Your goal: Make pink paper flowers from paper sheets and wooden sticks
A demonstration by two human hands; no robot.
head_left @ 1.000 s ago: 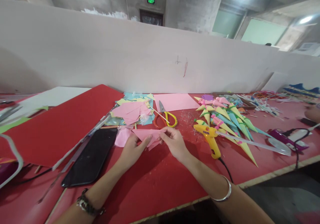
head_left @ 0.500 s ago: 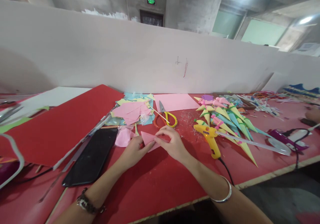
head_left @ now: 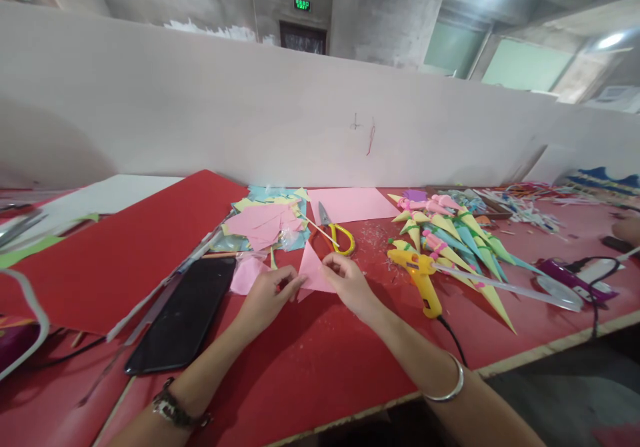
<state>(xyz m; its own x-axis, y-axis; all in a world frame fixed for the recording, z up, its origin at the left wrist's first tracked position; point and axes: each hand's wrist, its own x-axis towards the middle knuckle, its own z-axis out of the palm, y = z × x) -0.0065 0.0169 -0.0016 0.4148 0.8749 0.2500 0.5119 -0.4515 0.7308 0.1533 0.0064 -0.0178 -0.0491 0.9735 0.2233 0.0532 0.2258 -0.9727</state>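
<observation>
Pink paper [head_left: 313,270] is up over the red table [head_left: 310,367]; we see the left hand [head_left: 267,295] pinching its lower left corner, the right hand [head_left: 349,284] pinching its right edge, likely to steady it. Yellow glue gun [head_left: 419,274] lies to the right, presumably for easy reach. Scissors [head_left: 327,220] lie just beyond, paper scraps [head_left: 263,224] beyond left, probably set there for room; pink sheet [head_left: 355,205] farthest, by the partition [head_left: 240,120].

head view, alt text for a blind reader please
A person's left hand and right hand hold a pink triangular piece of paper over a red table. To the right, a yellow plastic glue gun lies beside piled yellow and blue cones.
</observation>
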